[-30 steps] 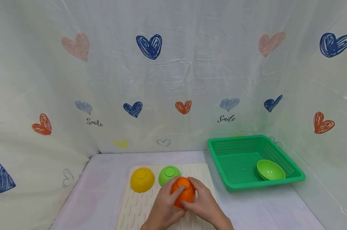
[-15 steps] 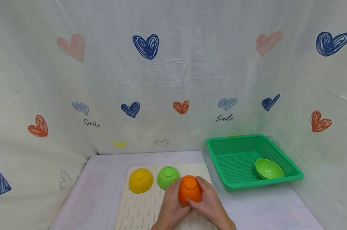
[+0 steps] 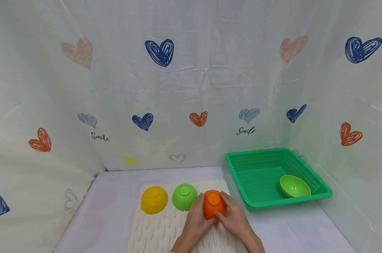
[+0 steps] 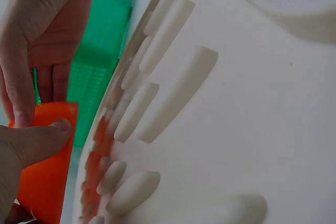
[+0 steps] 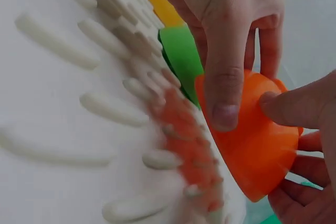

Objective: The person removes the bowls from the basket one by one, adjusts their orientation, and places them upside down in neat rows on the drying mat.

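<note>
Orange bowl [image 3: 214, 207] upside down, base ring up, over the mat [image 3: 156, 232] toward its 2 o'clock. Left grip [image 3: 195, 219] curled round it at 9, right grip [image 3: 237, 218] at 3, both narrowed to the wall. Rim looks just clear of the ridges. From it: green bowl [image 3: 184, 197] just beside at 10, yellow bowl [image 3: 154, 200] beyond at 9, basket [image 3: 286, 202] at 2. To set mine down well, I'd level the rim, lower straight, keep the left side off the green one, let the rim land evenly, then loosen both together.
</note>
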Demonstrator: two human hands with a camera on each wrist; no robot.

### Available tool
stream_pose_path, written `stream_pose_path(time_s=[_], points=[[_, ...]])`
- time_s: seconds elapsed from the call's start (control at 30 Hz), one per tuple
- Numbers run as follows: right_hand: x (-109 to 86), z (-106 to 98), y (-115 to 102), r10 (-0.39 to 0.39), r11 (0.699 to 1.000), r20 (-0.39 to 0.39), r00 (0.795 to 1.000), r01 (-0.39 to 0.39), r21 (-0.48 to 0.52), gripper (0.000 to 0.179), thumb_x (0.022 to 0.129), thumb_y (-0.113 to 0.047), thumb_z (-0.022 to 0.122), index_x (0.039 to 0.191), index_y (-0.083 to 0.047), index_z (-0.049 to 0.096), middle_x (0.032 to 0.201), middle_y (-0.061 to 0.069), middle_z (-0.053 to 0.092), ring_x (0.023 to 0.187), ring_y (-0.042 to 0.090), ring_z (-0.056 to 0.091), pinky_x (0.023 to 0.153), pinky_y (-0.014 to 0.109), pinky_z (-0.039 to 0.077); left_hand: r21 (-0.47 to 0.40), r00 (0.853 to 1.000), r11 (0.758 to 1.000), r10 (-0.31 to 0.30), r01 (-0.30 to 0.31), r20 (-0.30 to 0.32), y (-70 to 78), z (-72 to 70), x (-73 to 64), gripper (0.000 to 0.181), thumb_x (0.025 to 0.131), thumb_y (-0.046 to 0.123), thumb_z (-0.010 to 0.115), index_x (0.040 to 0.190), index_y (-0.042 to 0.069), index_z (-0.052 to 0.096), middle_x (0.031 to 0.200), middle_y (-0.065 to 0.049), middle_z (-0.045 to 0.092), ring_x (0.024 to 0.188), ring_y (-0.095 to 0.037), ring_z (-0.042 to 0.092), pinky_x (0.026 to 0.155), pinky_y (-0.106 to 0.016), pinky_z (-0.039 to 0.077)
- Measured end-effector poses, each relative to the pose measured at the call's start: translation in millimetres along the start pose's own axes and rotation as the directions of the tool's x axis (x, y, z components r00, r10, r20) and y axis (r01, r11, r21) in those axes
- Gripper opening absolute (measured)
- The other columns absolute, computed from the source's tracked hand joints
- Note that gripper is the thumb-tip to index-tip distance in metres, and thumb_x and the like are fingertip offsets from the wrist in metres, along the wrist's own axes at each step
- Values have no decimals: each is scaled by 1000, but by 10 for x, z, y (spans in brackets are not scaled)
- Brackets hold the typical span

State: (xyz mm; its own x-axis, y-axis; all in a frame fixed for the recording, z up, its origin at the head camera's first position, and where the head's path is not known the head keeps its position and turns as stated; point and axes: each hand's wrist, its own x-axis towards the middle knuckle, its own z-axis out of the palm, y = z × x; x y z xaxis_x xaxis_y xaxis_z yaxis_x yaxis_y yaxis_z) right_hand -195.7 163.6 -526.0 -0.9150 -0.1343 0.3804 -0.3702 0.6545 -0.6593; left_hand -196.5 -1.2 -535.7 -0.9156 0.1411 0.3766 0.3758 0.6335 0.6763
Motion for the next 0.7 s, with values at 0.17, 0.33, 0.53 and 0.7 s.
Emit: stream_pose_path(time_s=[0.17, 0.33, 0.53, 0.7], points=[[32, 3, 129, -33, 999, -9, 999, 33, 24, 67, 74, -2, 79, 135, 3, 52, 140, 19, 51, 129, 36, 50, 104, 51, 41, -57, 999, 998, -21, 23, 35, -52, 87, 91, 92, 63, 11, 89, 142, 5, 42, 141, -21, 50, 127, -36, 52, 101, -50, 45], [79, 57, 256, 25, 999, 1, 1000, -25, 36, 67, 76, -2, 78, 137, 2, 51, 142, 19, 50, 131, 35, 48, 105, 49, 40, -75, 997, 996, -39, 43, 61, -82, 164, 201, 92, 61, 4, 88, 141, 6, 42, 141, -25, 49, 128, -35, 52, 101, -47, 46], [157, 128, 358, 65, 997, -8, 998, -64, 49, 64, 77, 1, 76, 136, 1, 52, 142, 19, 50, 132, 35, 47, 105, 48, 40, -66, 994, 996, -49, 56, 94, -107, 237, 303, 90, 65, 2, 86, 143, 0, 41, 144, -24, 46, 135, -37, 42, 106, -49, 40], [237, 165, 399, 61, 997, -26, 998, -59, 49, 62, 77, 3, 76, 135, 1, 53, 140, 19, 52, 131, 34, 48, 105, 48, 40, -25, 992, 998, -54, 57, 117, -111, 252, 369, 88, 69, 5, 84, 143, -7, 38, 145, -29, 41, 135, -41, 41, 106, -50, 39]])
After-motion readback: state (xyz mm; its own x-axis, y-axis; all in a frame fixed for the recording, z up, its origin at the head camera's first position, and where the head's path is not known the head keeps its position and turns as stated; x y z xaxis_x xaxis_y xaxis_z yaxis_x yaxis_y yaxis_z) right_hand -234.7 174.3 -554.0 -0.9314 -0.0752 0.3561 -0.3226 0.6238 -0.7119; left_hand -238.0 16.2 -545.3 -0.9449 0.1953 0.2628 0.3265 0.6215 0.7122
